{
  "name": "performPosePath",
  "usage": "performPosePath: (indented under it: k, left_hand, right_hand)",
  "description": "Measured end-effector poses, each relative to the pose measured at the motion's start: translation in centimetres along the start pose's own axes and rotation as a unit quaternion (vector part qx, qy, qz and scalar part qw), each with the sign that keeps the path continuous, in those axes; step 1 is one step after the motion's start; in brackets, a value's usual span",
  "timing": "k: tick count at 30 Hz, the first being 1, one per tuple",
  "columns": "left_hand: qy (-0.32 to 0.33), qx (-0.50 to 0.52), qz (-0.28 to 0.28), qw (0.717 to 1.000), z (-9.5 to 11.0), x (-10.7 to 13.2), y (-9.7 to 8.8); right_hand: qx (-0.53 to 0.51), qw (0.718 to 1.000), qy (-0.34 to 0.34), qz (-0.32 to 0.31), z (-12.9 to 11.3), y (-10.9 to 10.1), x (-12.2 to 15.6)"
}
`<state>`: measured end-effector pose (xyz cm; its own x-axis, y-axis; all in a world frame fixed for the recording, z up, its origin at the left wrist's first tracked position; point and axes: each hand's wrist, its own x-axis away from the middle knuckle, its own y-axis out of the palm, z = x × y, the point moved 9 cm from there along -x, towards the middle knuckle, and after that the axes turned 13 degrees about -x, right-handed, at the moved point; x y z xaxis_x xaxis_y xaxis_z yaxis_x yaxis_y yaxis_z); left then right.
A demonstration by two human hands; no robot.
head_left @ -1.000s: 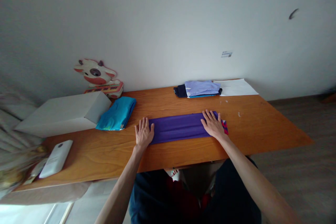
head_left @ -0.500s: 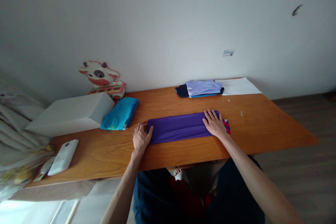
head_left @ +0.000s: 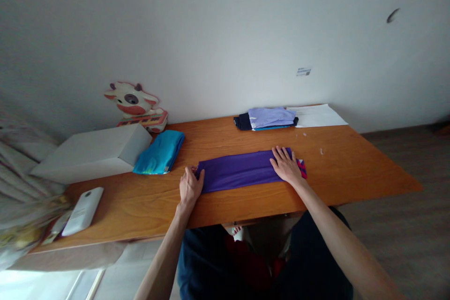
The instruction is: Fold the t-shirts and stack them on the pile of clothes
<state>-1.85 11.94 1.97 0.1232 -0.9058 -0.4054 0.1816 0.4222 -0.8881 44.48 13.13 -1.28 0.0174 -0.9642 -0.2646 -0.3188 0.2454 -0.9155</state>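
A purple garment, folded into a long strip, lies across the wooden table. My left hand is at its left end, fingers curled at the edge and thumb against the cloth, gripping that end. On the right end rests my right hand, flat with fingers spread. A pink and navy patterned piece sticks out past the strip beside my right hand. The fingertips of my left hand are partly hidden.
Folded clothes lie by the wall, next to white paper. To the left are a folded blue garment, a white box, a cow-shaped toy keyboard and a white phone-shaped object.
The fingers of my left hand have curled in more at the garment's left end. My right hand stays flat in place. The view has shifted slightly.
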Motion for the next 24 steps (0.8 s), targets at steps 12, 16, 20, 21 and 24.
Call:
performPosePath:
  k: [12,16,20,21,24]
  left_hand:
    - [0.032,0.120,-0.046,0.991,0.4,0.0,0.6]
    - [0.028,0.194,-0.064,0.979,-0.5,-0.5,1.0]
    - [0.025,0.253,-0.160,0.954,-1.4,-1.6,1.6]
    - [0.029,0.272,-0.204,0.940,-1.3,-1.8,1.9]
    - [0.018,0.333,-0.326,0.885,-0.9,-1.8,2.2]
  right_hand:
    - [0.018,1.000,0.011,-0.014,0.2,0.2,0.0]
    - [0.006,1.000,0.009,-0.011,0.0,-0.1,0.0]
    - [-0.011,1.000,0.004,-0.009,-0.1,-0.3,0.0]
    - [-0.015,1.000,0.003,-0.008,-0.2,-0.3,0.0]
    - [-0.023,1.000,0.004,-0.004,-0.2,-0.4,0.0]
